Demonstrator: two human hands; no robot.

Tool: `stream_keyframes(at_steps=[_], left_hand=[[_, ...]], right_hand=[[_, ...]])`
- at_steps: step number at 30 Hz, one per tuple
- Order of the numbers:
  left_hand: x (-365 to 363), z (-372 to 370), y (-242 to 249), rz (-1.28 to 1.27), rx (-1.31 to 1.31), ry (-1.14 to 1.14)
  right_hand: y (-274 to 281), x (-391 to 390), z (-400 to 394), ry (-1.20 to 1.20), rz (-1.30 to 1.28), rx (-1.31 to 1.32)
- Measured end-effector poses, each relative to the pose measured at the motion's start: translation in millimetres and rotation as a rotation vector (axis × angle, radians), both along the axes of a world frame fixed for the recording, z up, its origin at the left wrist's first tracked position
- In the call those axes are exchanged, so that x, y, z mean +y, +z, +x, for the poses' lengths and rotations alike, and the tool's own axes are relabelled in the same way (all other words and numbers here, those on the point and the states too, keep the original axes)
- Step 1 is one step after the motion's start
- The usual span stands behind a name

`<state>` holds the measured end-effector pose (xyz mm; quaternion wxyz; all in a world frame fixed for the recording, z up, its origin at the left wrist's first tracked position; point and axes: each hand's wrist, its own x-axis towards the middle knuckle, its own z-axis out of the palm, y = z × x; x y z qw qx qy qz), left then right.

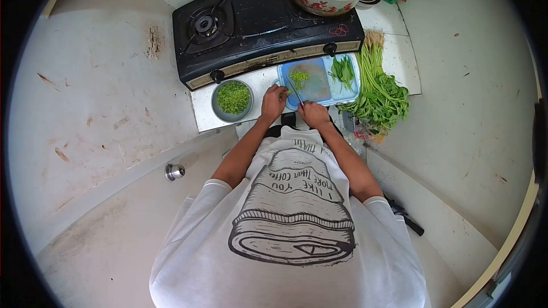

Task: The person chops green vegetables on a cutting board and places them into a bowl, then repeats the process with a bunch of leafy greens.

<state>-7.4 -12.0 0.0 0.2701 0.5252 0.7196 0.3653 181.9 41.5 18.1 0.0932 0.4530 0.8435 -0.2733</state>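
My right hand (pixel 313 113) grips the handle of a knife (pixel 294 91) whose blade reaches out over the blue cutting board (pixel 337 96). At the board's near left edge, my left hand (pixel 274 100) has its fingers curled around a few bits of green. A small pile of chopped greens (pixel 298 75) lies on the board, with whole leaves (pixel 343 71) at its right end. To the left of my left hand stands a grey bowl (pixel 218 109) filled with chopped greens.
A black two-burner gas stove (pixel 251 25) sits behind the board, carrying a floral pot (pixel 321 1) covered by a checked cloth. A long bunch of leafy green stalks (pixel 378 91) lies right of the board. Walls enclose the counter on both sides.
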Motion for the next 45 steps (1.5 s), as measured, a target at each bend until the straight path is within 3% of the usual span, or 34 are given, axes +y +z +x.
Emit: stream_keyframes(at_steps=[20,45], left_hand=[[2.6,-3.1,8.5,0.040,0.069,-0.081],[3.1,-0.7,1.5,0.027,0.006,-0.027]], right_hand=[[6.9,0.7,-4.4,0.055,-0.023,0.011],[-3.3,2.5,0.5,0.047,0.044,0.051]])
